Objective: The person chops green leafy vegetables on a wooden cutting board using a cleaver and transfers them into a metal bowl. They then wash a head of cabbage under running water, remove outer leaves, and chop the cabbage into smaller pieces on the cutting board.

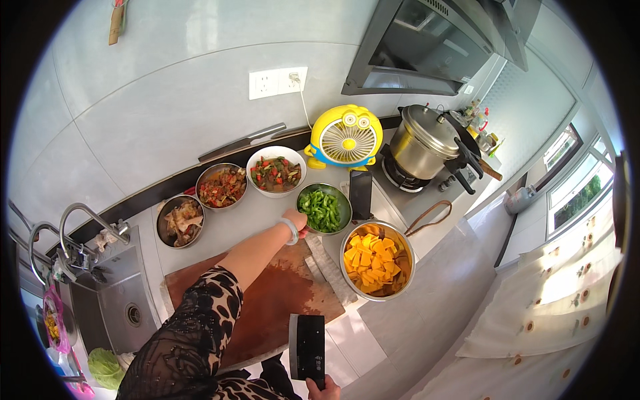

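Observation:
My left hand [296, 222] reaches over the wet cutting board [265, 305] and grips the near left rim of a steel bowl [343, 199] of cut green peppers [322, 210]. At the bottom, my right hand [325, 389] is closed on the handle of a black-bladed cleaver [307, 345], its blade pointing away from me beside the board's near edge. A larger steel bowl [411, 272] of sliced orange squash [372, 260] stands right of the peppers. Behind the left arm are a white bowl [276, 194] and two steel bowls [222, 205] [180, 243] of cooked food.
A sink [115, 300] with a curved faucet [82, 207] lies left, a green cabbage [105, 369] near it. A yellow fan [348, 137], an upright phone [360, 195] and a pressure cooker [425, 145] on the stove stand at the back right. A long knife [242, 141] lies by the wall.

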The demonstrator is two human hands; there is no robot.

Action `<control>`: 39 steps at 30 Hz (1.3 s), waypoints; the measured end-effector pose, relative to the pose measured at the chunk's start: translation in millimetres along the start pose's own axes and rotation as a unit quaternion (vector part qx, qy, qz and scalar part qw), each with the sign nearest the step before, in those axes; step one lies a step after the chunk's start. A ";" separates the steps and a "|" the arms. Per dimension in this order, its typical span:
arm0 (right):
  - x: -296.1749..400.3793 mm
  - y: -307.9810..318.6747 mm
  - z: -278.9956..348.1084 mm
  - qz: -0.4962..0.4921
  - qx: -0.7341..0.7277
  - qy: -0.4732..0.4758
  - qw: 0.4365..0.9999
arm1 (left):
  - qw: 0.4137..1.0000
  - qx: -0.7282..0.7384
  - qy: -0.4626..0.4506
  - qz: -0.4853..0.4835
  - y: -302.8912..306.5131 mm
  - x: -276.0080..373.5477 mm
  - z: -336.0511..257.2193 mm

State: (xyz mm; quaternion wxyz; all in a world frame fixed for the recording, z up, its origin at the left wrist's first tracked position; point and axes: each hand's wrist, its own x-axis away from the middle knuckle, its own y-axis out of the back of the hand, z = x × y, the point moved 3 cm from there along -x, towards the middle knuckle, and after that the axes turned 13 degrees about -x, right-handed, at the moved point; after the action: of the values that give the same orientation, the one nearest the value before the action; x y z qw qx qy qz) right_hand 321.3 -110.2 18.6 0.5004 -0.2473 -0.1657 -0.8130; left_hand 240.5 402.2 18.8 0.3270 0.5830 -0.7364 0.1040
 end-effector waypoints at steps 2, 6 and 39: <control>-10.8 2.0 6.9 0.007 0.006 0.000 1.000 | 1.000 -0.002 0.000 -0.008 -1.0 -5.9 0.4; -25.6 -10.6 20.1 0.041 0.033 0.008 0.999 | 0.999 -0.038 -0.018 -0.034 21.9 15.4 10.3; 163.7 -706.4 -88.4 0.500 0.324 -0.065 0.801 | 0.650 -0.658 0.006 -0.381 737.7 397.8 486.4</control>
State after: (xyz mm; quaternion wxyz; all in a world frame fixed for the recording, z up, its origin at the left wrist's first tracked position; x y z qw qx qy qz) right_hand -393.9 38.1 23.4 0.8764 -0.1719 -0.3046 -0.3311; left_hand -660.7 47.9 55.0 0.6401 0.4440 -0.3226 -0.5377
